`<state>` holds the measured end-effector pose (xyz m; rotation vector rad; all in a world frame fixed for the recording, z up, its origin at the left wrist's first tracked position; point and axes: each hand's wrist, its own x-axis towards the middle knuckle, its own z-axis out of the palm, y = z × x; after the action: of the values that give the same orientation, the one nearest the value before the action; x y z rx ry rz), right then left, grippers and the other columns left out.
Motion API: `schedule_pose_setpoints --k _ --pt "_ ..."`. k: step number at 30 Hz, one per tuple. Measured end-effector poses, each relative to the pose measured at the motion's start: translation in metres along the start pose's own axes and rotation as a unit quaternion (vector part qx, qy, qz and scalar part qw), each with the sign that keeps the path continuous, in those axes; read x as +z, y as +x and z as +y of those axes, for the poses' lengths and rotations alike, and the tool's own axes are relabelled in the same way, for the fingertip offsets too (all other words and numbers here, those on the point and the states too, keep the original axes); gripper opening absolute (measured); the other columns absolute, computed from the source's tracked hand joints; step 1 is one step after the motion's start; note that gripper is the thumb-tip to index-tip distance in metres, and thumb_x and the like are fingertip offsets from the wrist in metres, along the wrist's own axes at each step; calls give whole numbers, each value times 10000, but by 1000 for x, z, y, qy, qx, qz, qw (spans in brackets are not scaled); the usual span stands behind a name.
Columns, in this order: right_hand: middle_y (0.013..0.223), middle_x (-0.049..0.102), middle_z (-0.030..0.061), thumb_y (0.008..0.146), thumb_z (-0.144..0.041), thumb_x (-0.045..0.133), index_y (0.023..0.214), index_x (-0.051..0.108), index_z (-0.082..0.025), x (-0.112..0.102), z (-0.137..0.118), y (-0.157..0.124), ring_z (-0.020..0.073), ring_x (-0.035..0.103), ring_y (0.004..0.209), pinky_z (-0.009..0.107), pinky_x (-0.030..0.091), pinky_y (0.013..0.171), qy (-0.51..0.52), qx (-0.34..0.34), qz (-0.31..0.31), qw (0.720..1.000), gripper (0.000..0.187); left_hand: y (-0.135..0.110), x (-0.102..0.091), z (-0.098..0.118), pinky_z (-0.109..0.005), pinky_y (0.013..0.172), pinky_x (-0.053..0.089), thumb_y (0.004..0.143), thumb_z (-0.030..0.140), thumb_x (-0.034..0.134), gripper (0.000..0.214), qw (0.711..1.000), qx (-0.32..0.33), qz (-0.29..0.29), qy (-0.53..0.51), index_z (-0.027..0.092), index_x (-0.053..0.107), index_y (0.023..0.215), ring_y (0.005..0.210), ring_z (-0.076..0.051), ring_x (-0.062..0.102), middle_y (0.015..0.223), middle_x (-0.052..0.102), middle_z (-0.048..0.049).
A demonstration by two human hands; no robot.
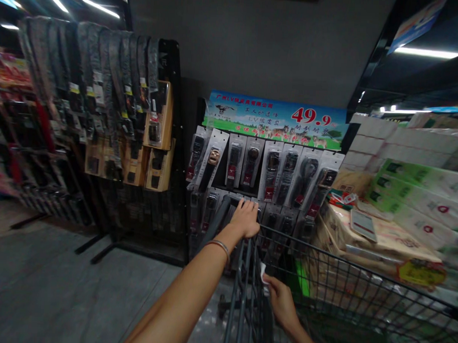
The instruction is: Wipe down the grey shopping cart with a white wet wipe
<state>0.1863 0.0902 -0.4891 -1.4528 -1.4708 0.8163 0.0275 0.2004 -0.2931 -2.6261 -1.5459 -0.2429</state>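
Observation:
My left hand (245, 219), with a bangle (221, 247) at the wrist, is closed over the far corner of a shopping cart (361, 266), near the end of its dark handle bar (220, 216). Lower and nearer to me, my right hand (281, 296) pinches a small white piece (263, 274), which looks like tissue or cloth, against the cart's wire frame. Most of that white piece is hidden by my fingers. Just beyond the cart hang several packaged belts (272, 173) in clear and white packs.
A price sign (276, 120) reading 49.9 tops the belt rack. More belts (115, 77) and wooden boxes (159, 161) fill a rack at left, its feet (106, 252) jutting onto the grey floor (145, 298). Stacked green-and-white packs (419, 193) stand at right behind the cart.

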Motion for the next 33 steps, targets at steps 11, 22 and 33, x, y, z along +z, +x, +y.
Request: schedule_pose_setpoints --k 11,22,33 --pt "861 731 98 681 -212 454 814 737 -136 -35 -15 13 248 666 866 353 491 828 -64 20 -20 998 322 -2 -2 1 -418 1119 88 767 324 397 659 1000 -2 3 2 43 325 1359 1314 -259 290 1380 411 -173" --pt "967 692 118 768 -162 391 921 712 -150 -2 -15 -1 213 630 951 289 454 880 -116 -58 -5 992 355 -2 -3 1 -418 1125 78 775 326 390 669 1000 -2 -5 -5 26 307 1367 1321 -269 274 1388 391 -184" --pt "757 589 92 818 -146 331 763 684 -132 -3 -15 -5 190 571 751 251 435 690 -131 -50 -60 988 357 -1 -1 1 -415 1126 75 764 309 408 667 1000 -2 -4 -10 37 309 1365 1317 -254 278 1379 403 -169"
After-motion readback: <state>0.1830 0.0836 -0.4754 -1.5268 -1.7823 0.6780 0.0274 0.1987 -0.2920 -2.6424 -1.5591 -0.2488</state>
